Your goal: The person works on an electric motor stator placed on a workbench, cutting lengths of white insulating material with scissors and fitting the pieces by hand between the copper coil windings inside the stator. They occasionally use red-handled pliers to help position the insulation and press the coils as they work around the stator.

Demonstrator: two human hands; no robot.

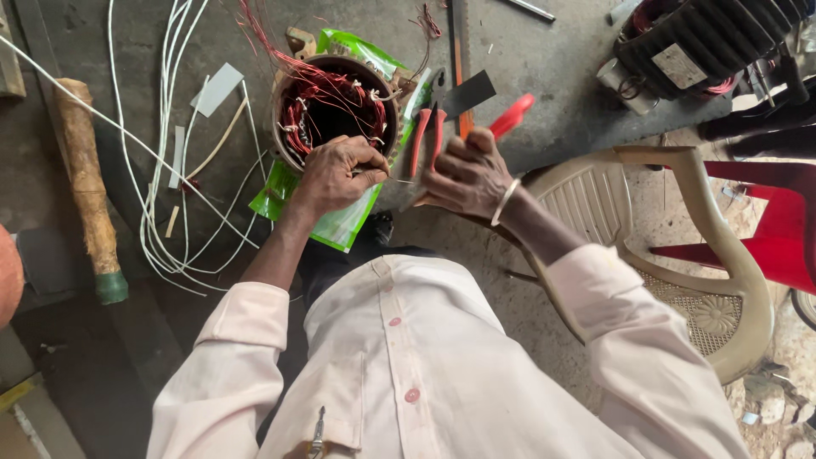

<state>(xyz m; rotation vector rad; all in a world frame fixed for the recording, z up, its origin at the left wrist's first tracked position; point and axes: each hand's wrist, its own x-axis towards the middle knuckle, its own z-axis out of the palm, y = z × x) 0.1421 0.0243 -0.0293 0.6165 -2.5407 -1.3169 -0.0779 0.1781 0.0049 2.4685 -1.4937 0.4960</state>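
A round motor stator [336,110] with red copper windings and white ties stands on a green plastic bag [340,225] on the dark workbench. My left hand [340,174] rests on the stator's near rim, pinching a thin wire that runs toward my right hand. My right hand [467,174] is closed on a red-handled cutter [510,119], just right of the stator. A second red-handled plier [425,136] lies by the stator under that hand.
White sleeving and wires [161,170] loop across the bench at left. A wooden mallet handle [85,178] lies far left. A beige plastic chair [680,246] and a red one [765,229] stand at right, a black finned motor [714,42] at top right.
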